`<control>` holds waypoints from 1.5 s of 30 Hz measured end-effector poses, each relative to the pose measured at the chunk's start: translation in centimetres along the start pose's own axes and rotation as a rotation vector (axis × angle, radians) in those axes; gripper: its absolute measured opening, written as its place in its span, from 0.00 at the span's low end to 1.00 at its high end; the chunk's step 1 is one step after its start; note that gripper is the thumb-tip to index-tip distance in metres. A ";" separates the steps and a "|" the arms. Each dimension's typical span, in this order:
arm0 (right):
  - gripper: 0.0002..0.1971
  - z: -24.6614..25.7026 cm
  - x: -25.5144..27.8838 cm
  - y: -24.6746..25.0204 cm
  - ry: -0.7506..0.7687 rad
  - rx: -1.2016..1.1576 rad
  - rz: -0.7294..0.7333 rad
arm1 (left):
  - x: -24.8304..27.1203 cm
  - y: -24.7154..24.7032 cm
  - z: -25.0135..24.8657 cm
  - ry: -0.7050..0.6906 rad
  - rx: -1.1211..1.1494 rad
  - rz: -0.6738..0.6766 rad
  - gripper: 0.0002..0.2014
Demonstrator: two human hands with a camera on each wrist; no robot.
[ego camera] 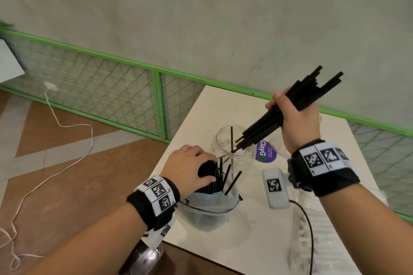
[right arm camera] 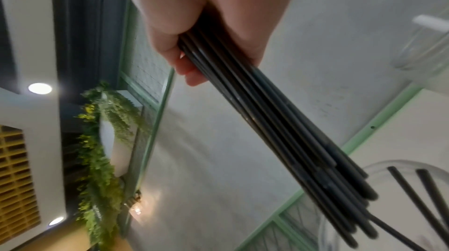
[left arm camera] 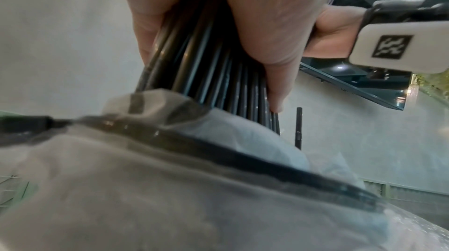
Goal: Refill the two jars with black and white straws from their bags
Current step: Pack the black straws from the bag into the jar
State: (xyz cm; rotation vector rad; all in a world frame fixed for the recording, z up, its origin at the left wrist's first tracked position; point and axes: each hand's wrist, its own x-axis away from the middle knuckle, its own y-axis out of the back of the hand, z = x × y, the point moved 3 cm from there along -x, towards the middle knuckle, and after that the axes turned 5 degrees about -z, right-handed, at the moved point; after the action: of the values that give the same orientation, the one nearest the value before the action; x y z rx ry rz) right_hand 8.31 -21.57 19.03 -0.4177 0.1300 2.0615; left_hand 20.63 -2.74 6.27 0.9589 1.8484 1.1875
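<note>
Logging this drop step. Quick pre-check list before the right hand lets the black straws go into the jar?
1. Right hand grips black straw bundle: ok.
2. Bundle's lower ends at clear jar mouth: ok.
3. Jar upright on table: ok.
4. Left hand grips bagged straws in plastic bag: ok.
5. All ends inside the rim: cannot tell.

Bare forearms. Black wristbands (ego camera: 154,203) with white square-code tags on both. Ring (ego camera: 182,150) on left hand (ego camera: 190,163). White tagged camera (ego camera: 276,187) with black cable at right wrist.
</note>
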 end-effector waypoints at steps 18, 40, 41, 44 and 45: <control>0.15 -15.1 -1.7 -0.9 -0.367 0.369 0.011 | -0.4 0.1 0.2 0.016 0.006 0.017 0.25; 0.16 -11.3 4.3 2.1 -0.117 0.368 0.174 | -0.3 0.0 0.1 0.003 -0.008 0.003 0.25; 0.18 -11.1 5.8 2.3 -0.109 0.390 0.243 | -0.2 0.0 0.1 0.001 -0.013 0.003 0.25; 0.26 -12.0 9.4 2.3 -0.062 0.518 0.393 | -0.2 0.0 0.1 0.002 -0.009 -0.009 0.25; 0.28 -12.7 10.3 2.2 -0.046 0.558 0.424 | -0.1 0.0 0.0 0.000 -0.005 -0.014 0.26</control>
State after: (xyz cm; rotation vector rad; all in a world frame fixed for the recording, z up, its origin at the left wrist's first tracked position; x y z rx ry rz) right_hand 4.82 -17.48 3.42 0.0094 0.8012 2.3224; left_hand 20.71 -2.86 6.28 0.9419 1.8481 1.1837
